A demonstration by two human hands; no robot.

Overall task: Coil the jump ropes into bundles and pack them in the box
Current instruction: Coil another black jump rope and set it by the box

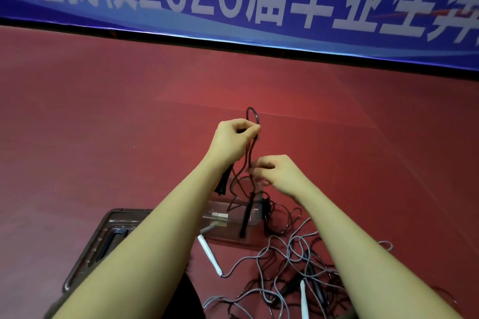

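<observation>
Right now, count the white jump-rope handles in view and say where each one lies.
2. One white handle lies on the floor just in front of the clear box; the other white handle sits in the tangled ropes lower right. More may be hidden beneath the arms.

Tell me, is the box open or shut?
Open: the clear box has no lid on, and a black rope hangs into it.

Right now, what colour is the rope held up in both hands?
Black, seen in the head view, the only one.
</observation>
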